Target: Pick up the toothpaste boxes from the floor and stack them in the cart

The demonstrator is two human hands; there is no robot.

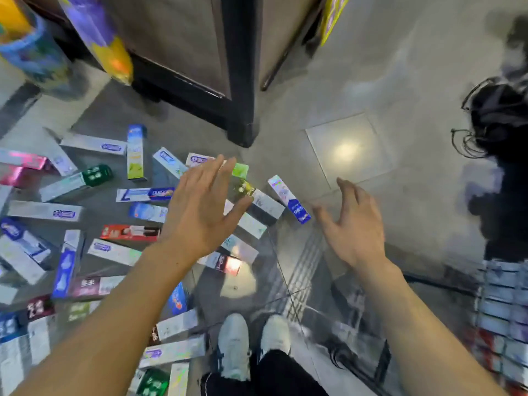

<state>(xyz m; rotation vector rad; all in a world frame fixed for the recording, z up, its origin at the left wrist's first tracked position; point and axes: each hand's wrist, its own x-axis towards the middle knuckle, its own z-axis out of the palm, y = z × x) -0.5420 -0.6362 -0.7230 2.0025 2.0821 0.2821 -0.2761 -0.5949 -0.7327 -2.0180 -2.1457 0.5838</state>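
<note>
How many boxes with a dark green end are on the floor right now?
2. One green-ended box lies at upper left, beside the upright yellow-green box. The other green box is at the bottom edge, left of the shoes. The arms may hide others.

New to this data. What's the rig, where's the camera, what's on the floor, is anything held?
There is no robot here: a person works with bare hands. The one picture comes from a wide-angle camera on the person's head, looking forward and down, so you see both forearms and the shoes. The left hand and right hand are both open, fingers spread, holding nothing. Many toothpaste boxes lie scattered on the tiled floor, mostly to the left. At the right edge stacked boxes show, probably in the cart, though that part is blurred.
</note>
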